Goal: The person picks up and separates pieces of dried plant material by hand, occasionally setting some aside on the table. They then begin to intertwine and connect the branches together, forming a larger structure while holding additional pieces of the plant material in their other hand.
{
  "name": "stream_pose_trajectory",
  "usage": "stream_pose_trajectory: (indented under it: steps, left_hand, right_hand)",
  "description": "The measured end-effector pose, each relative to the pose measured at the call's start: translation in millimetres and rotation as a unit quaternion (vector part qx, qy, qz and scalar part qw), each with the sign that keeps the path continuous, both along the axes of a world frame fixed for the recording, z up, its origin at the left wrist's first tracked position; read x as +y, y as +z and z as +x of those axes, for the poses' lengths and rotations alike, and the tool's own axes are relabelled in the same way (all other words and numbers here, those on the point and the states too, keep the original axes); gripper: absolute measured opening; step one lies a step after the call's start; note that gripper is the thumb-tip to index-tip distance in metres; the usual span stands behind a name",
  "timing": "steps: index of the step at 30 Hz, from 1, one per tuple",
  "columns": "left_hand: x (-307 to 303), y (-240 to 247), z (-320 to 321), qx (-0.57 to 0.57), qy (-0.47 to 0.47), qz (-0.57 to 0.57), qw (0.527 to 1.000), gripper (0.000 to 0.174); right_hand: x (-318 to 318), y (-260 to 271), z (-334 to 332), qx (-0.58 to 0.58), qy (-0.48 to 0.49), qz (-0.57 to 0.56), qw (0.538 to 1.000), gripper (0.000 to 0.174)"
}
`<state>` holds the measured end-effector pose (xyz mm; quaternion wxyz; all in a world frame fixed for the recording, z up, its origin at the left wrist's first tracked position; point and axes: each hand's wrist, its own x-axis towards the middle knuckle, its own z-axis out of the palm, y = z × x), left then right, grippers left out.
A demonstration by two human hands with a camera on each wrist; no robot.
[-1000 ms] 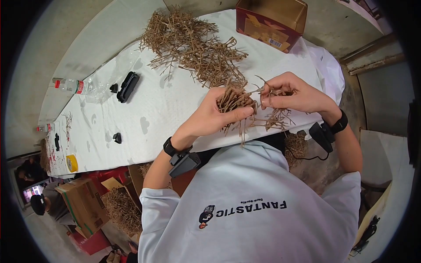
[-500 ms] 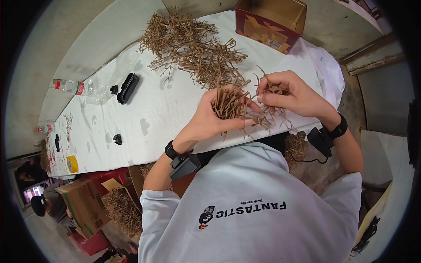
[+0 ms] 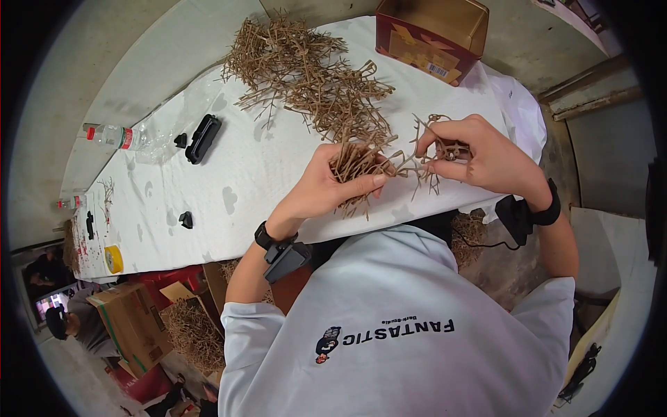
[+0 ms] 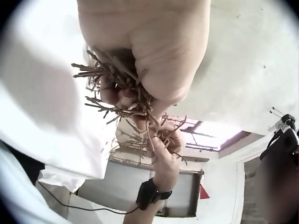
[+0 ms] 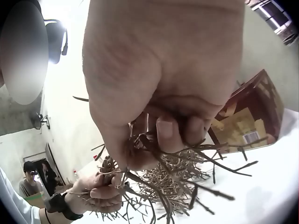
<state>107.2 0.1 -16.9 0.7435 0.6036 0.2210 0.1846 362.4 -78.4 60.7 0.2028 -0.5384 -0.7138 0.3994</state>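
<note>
In the head view my left hand (image 3: 321, 186) grips a thick bundle of brown twigs (image 3: 354, 165), thumb laid across it. My right hand (image 3: 483, 154) holds a few loose branching twigs (image 3: 451, 150) between curled fingers and thumb, just right of the bundle. A thin twig spans the gap between the hands. The left wrist view shows the bundle (image 4: 122, 77) with its ends pointing out of the palm. Seen from the right wrist, branching twigs (image 5: 163, 179) stick out below the fingers. A tangled heap of twigs (image 3: 306, 76) lies on the table beyond the hands.
On the white-covered table (image 3: 208, 243) are a red-and-gold box (image 3: 424, 52), a black device (image 3: 203, 139), a plastic bottle (image 3: 114, 137) and yellow tape (image 3: 113, 258). Cartons (image 3: 135, 326) and twigs (image 3: 193, 333) stand below the table's edge, with a person nearby.
The right hand has drawn slightly away to the right with its twigs, widening the gap. My left hand has shifted a little left, and its thumb has closed over the bundle.
</note>
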Motion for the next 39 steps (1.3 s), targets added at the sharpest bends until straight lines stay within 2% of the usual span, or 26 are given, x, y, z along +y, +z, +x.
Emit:
stream_pose_trajectory:
  steps: [4,7,8,11,13,15,16,19,20,23,24,26,29,30,33,34,36,37,39]
  left_hand:
    - [-1.7,1.4,-1.2,0.05,0.012,0.065,0.997,0.018]
    - [-1.8,9.0,-2.5,0.081,0.013,0.101,0.991,0.018]
    - [-0.9,12.9,-4.1,0.103,0.003,0.114,0.988,0.018]
    - [-0.5,15.3,-8.3,0.117,-0.002,0.163,0.98,0.018]
    - [-1.1,15.6,-10.1,0.099,0.008,0.235,0.967,0.018]
    - [-1.2,15.6,-9.7,0.092,0.005,0.252,0.963,0.019]
    - [-1.4,15.8,-9.8,0.086,0.002,0.268,0.959,0.019]
    - [-0.1,18.6,-11.8,0.084,-0.001,0.281,0.956,0.02]
    - [0.2,19.5,-13.3,0.088,-0.001,0.275,0.957,0.02]
    - [-0.8,13.4,-13.8,0.065,-0.011,0.275,0.959,0.021]
    - [-1.4,8.9,-13.6,0.037,-0.019,0.28,0.959,0.021]
    - [-1.8,8.7,-15.9,0.012,-0.026,0.282,0.959,0.021]
    - [6.1,18.1,-26.3,0.097,-0.119,0.371,0.916,0.029]
    - [8.8,20.5,-27.2,0.097,-0.118,0.372,0.916,0.029]
    - [14.8,24.2,-29.1,0.107,-0.173,0.471,0.858,0.033]
    - [16.0,24.0,-31.2,0.107,-0.174,0.471,0.858,0.033]
    - [19.3,21.6,-38.4,0.096,-0.132,0.482,0.861,0.027]
    - [22.0,19.7,-45.4,0.091,-0.109,0.487,0.862,0.025]
    - [56.9,2.4,-95.5,0.166,-0.006,0.404,0.899,0.02]
  right_hand:
    - [-1.6,-2.3,2.2,0.0,0.0,0.005,1.0,0.022]
    - [-4.1,9.5,-8.8,-0.061,-0.05,0.031,0.996,0.039]
    - [-5.4,8.1,-10.0,-0.061,-0.049,0.031,0.996,0.039]
    - [-8.7,0.6,-15.1,-0.063,-0.039,0.113,0.991,0.056]
    - [-12.0,8.4,-18.0,-0.024,-0.052,0.08,0.995,0.059]
    - [-13.6,17.5,-21.3,0.051,-0.081,0.015,0.995,0.064]
    - [-13.8,16.3,-22.4,0.051,-0.081,0.015,0.995,0.064]
    - [-14.2,6.3,-24.9,-0.053,-0.063,0.16,0.984,0.044]
    - [-14.0,1.3,-23.6,-0.054,-0.063,0.16,0.984,0.044]
    - [-12.2,-13.5,-16.2,-0.089,0.045,0.101,0.99,0.018]
    - [-11.8,-13.3,-16.4,-0.089,0.046,0.101,0.99,0.018]
    - [-12.4,-11.8,-17.6,-0.073,0.067,0.062,0.993,0.007]
    - [-12.9,-7.0,-20.7,-0.085,0.089,0.023,0.992,0.005]
    - [-12.0,-4.9,-22.4,-0.106,0.101,0.006,0.989,0.005]
    - [-14.3,-3.4,-26.0,-0.133,0.121,-0.006,0.984,0.005]
    - [-15.9,-3.5,-27.0,-0.139,0.127,0.0,0.982,0.005]
    - [-19.7,-5.7,-20.7,-0.145,0.134,0.005,0.98,0.007]
    - [-25.9,-8.9,-6.5,-0.147,0.108,0.021,0.983,0.007]
    - [-31.0,-14.7,17.1,-0.152,0.056,0.056,0.985,0.009]
